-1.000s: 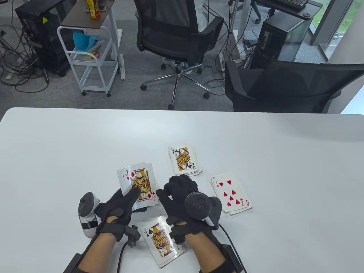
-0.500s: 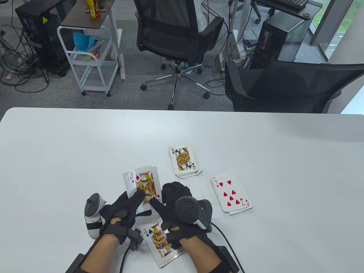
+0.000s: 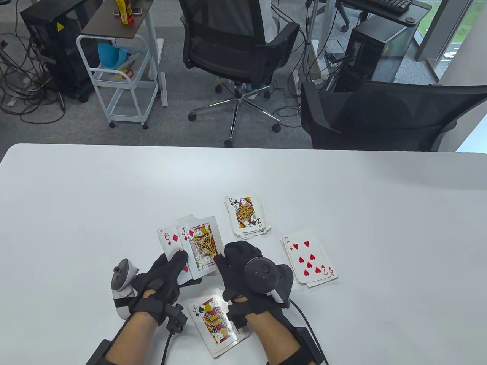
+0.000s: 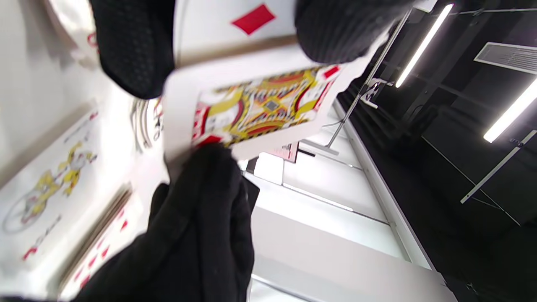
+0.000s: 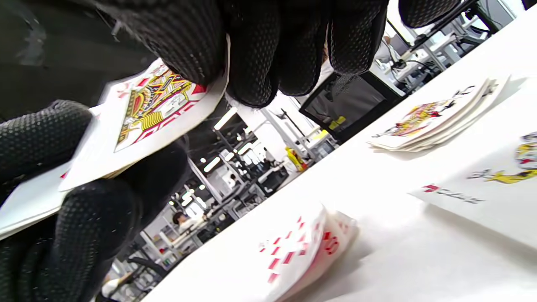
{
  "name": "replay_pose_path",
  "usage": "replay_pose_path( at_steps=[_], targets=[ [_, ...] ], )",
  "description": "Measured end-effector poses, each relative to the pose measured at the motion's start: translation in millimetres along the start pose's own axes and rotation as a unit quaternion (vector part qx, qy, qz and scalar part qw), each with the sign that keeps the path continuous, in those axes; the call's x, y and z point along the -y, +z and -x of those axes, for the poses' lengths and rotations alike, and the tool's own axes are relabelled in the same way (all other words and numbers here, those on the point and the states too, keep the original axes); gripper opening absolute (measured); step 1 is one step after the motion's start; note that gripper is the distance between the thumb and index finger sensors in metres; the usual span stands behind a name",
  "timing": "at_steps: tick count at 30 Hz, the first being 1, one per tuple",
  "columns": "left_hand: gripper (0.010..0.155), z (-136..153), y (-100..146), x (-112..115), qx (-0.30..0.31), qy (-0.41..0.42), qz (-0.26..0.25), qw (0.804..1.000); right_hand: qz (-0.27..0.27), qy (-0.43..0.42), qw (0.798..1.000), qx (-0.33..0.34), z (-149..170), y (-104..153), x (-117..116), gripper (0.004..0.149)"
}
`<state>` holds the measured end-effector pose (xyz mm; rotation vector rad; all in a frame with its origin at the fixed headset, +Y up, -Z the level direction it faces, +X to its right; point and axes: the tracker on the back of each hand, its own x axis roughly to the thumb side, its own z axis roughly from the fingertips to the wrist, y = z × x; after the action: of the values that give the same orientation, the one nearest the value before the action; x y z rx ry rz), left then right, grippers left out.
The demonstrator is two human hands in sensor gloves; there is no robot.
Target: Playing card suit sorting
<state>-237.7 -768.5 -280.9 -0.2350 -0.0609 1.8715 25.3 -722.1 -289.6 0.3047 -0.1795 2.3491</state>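
Nearest me, the jack-of-spades pile (image 3: pixel 217 323) lies face up, long axis tilted away to the left, its right edge hidden under my right wrist. Above it my left hand (image 3: pixel 161 279) grips a fanned packet showing the six of diamonds (image 3: pixel 170 244), thumb on top. My right hand (image 3: pixel 243 266) pinches the jack of diamonds (image 3: pixel 201 247) by its near right corner, long axis running away from me. Right lies the seven-of-hearts pile (image 3: pixel 310 262); farthest, the queen-of-clubs pile (image 3: pixel 246 216).
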Motion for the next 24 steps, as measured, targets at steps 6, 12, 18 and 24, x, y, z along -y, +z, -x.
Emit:
replay_pose_path(
  at_steps=[6, 12, 18, 24],
  targets=[
    [0.051, -15, 3, -17, 0.026, -0.02, -0.05, 0.998, 0.009, 0.002, 0.999, -0.038, 11, -4, 4, 0.038],
    [0.05, -19, 2, -25, 0.043, 0.016, -0.072, 0.996, -0.012, 0.029, 0.998, -0.058, 11, -14, -1, 0.038],
    [0.048, -26, 5, -31, 0.068, 0.016, -0.093, 0.993, -0.102, 0.101, 0.987, -0.073, -9, -40, -18, 0.039],
    [0.048, -27, 5, -31, 0.072, 0.021, -0.096, 0.993, -0.159, 0.157, 0.971, -0.086, -26, -63, -54, 0.038]
  ],
)
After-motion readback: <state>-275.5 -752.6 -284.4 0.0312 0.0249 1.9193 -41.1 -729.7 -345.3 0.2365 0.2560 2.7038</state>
